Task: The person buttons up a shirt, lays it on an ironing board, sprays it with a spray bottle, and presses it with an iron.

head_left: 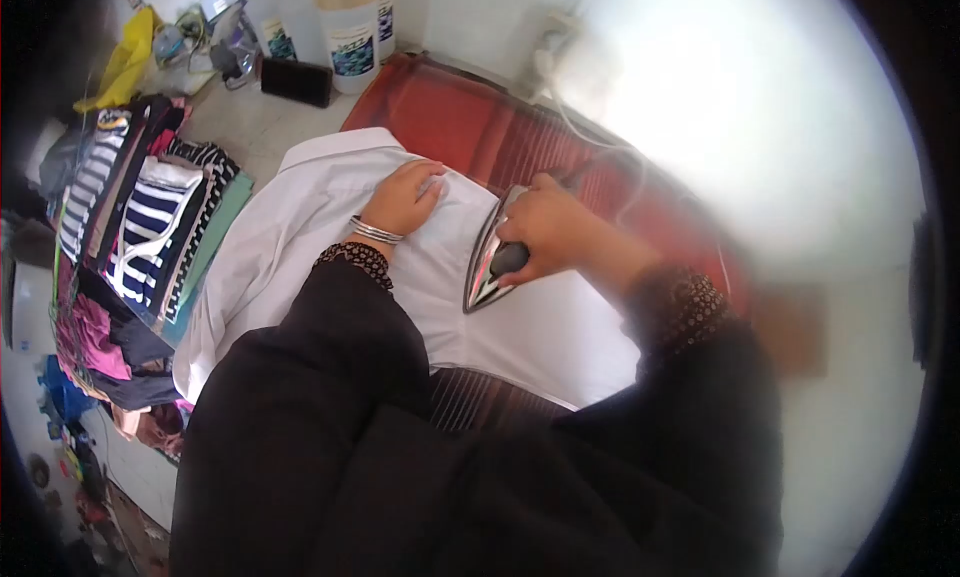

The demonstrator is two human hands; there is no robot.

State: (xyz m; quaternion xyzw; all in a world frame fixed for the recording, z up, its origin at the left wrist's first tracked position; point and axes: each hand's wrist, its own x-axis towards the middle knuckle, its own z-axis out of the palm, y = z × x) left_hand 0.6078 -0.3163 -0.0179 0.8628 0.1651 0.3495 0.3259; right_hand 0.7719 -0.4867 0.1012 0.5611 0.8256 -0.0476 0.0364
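Observation:
A white collared shirt lies spread out, its collar towards the far left and its lower part to the right. My right hand is wrapped round the handle of a clothes iron. The iron rests on the shirt, its pointed tip towards me. My left hand lies on the shirt to the left of the iron, fingers laid against the cloth and partly hidden from view. Beneath the shirt, a red and dark striped cloth covers the surface.
Folded clothes, several of them striped, are piled at the left. Behind them stand large bottles, a dark phone-like slab and a yellow bag. A pale cord runs from the wall towards the iron.

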